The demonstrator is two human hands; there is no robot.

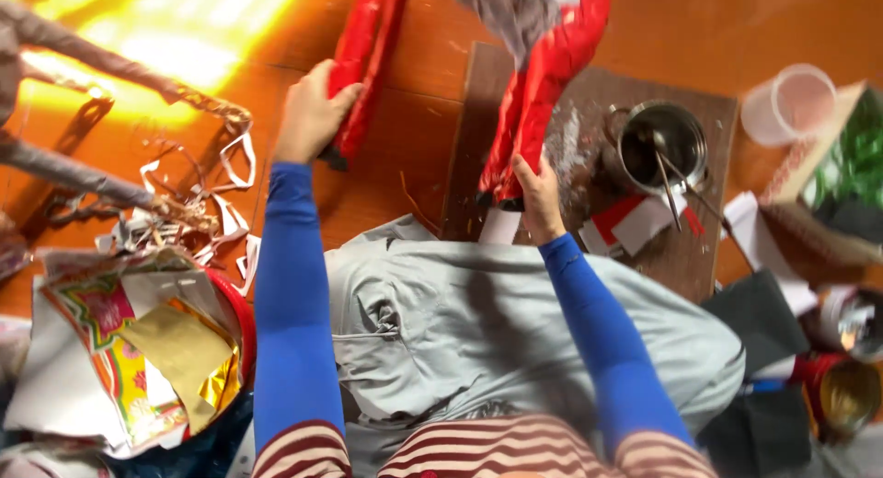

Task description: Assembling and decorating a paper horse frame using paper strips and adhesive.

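Observation:
My left hand (311, 115) grips the lower end of a long red paper-covered limb (366, 50) that runs up out of view. My right hand (539, 200) holds the lower end of a second red paper-covered limb (543, 82), which bends upward toward a grey unpapered part (510, 9) at the top. Both forearms wear blue sleeves. The right limb hangs over a dark wooden board (589, 119) smeared with white paste. A small metal pot (664, 145) with a stick in it stands on that board.
Grey cloth (478, 322) covers my lap. Cut paper strips (216, 207) and a grey frame piece (83, 59) lie at left. A red basin (241, 326) holds coloured and gold paper. A clear plastic cup (789, 103), red-white paper pieces (635, 218) and tins (844, 395) sit at right.

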